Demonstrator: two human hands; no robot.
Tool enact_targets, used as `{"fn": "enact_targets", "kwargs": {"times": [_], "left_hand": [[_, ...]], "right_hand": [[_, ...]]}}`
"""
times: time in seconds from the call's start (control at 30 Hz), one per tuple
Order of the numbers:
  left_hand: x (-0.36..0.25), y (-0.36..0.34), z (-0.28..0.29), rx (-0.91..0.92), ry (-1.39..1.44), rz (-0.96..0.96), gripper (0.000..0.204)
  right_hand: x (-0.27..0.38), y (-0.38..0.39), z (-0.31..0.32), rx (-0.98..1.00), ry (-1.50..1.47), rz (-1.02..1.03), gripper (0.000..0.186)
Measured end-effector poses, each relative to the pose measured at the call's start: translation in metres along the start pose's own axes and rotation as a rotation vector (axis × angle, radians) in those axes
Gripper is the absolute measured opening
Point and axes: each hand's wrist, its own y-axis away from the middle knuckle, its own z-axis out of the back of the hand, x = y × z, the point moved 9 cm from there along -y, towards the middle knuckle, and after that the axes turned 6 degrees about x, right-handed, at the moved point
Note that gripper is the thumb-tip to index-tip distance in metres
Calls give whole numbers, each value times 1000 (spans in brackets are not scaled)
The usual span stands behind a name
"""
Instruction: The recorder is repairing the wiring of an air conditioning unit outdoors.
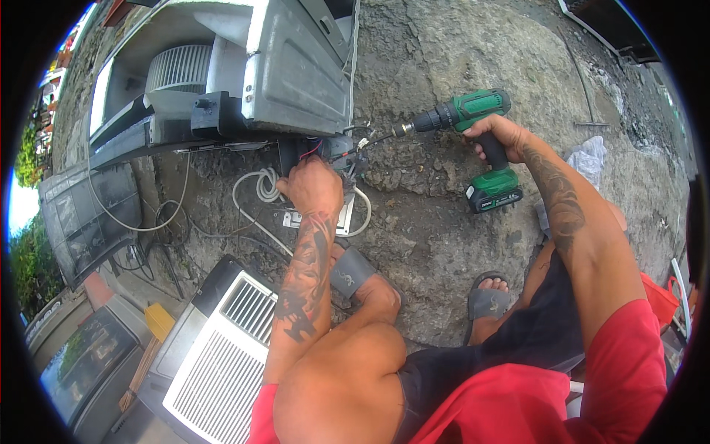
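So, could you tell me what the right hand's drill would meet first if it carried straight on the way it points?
The right hand aims the green drill leftward; its bit tip would likely first meet the dark wired part on the grey unit, beside the left hand. Depth is unclear.

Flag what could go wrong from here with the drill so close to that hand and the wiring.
1. The cordless drill bit points at a wire cluster that the left hand grips; a slip could hit the fingers.
2. The bit could snag or nick those loose wires.
3. The right hand alone holds the drill at arm's length, so kickback may be hard to control.
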Motion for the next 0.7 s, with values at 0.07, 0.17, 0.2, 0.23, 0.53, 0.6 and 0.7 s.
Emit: {"fn": "enact_targets", "kwargs": {"times": [0.07,0.17,0.2,0.23,0.53,0.6,0.7], "left_hand": [[0,1,1,-6,-18,1,21],[-1,1,1,-7,-37,5,22],[-2,1,0,0,-40,9,22],[-3,1,0,0,-39,8,22],[4,0,1,60,39,43,23],[6,0,2,89,101,44,23],[5,0,-3,120,121,53,23]], "right_hand": [[0,-5,1,13,2,-5,21],[0,-5,1,20,13,-11,21],[1,-3,1,14,21,-12,22],[1,-3,2,13,20,-11,22],[7,-7,3,5,12,27,20],[13,-1,-3,25,52,14,20],[25,16,-9,16,88,60,20]]}}
